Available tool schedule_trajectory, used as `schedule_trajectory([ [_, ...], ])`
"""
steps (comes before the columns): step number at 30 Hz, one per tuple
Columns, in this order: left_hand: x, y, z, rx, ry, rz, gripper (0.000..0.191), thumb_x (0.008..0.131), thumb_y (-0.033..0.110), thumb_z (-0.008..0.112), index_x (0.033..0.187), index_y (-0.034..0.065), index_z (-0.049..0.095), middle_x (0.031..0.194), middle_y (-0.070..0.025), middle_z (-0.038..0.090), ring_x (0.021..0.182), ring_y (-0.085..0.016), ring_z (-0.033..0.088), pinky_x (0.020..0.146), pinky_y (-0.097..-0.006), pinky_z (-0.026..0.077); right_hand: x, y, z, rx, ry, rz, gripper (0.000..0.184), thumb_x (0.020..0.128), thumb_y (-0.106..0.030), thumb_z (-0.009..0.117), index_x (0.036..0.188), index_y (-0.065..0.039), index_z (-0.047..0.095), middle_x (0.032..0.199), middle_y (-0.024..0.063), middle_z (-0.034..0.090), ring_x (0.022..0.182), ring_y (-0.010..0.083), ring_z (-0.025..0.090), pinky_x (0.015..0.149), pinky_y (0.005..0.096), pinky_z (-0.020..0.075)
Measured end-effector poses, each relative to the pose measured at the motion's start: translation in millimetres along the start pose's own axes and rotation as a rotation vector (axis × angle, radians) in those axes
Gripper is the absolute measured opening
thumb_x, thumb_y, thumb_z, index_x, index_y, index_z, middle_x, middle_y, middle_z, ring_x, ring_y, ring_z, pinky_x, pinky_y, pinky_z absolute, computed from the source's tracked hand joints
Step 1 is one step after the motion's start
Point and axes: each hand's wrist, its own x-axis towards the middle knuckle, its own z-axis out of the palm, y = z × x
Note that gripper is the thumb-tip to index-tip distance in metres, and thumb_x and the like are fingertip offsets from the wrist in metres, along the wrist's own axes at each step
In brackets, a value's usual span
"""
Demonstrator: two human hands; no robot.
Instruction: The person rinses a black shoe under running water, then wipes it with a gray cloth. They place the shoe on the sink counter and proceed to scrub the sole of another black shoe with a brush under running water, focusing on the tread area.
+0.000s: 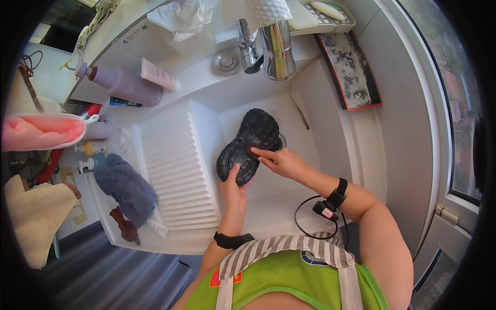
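Observation:
A black shoe (248,145) is turned sole up over the basin of a white laundry sink (329,151), its treaded underside facing me. My left hand (233,190) grips the near end, with the thumb on the tread. With an extended finger, my right hand (285,162) touches the middle of the sole, where a dark reddish patch shows. I see nothing held in that hand. Behind the shoe, part of the round drain (283,142) is visible. Left of the basin lies the ribbed washboard (174,170).
Beyond the basin stands a chrome faucet (277,50). A red-rimmed black tray (350,71) rests along the right ledge. To the left are a purple pump bottle (131,87), a pink tube (159,73) and a blue-grey towel (126,186). A cable (296,217) hangs by my right forearm.

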Motion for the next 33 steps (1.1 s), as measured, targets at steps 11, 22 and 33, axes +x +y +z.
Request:
schedule_trajectory([
  [11, 1.8, -6.6, 1.5, 0.066, 0.016, 0.044, 0.054, 0.082, 0.006, 0.074, 0.130, 0.0016, 0.050, 0.124, -0.0153, 0.057, 0.108, -0.028, 0.062, 0.082, -0.0454, 0.061, -14.1, 3.6, 5.8, 0.032, 0.173, 0.321, 0.032, 0.094, -0.038, 0.060, 0.126, -0.036, 0.063, 0.081, 0.0109, 0.071, 0.072, 0.0338, 0.067, 0.069, 0.0424, 0.0539],
  [22, 3.0, -7.7, 1.9, 0.027, 0.019, 0.061, 0.053, 0.082, 0.006, 0.074, 0.129, 0.0019, 0.050, 0.123, -0.0143, 0.057, 0.107, -0.028, 0.062, 0.081, -0.0463, 0.061, -13.7, 0.2, 13.0, -0.022, 0.226, 0.092, 0.033, 0.094, -0.036, 0.061, 0.126, -0.033, 0.064, 0.067, 0.0129, 0.064, 0.058, 0.0319, 0.062, 0.059, 0.0417, 0.0513],
  [33, 4.6, -8.6, 0.9, 0.020, 0.004, 0.031, 0.049, 0.084, 0.008, 0.072, 0.128, 0.0002, 0.051, 0.123, -0.0154, 0.057, 0.108, -0.029, 0.062, 0.083, -0.0463, 0.061, -13.6, 9.7, 17.0, 0.050, 0.174, 0.110, 0.031, 0.095, -0.037, 0.058, 0.125, -0.035, 0.065, 0.074, 0.0103, 0.069, 0.068, 0.0340, 0.066, 0.065, 0.0420, 0.0540],
])
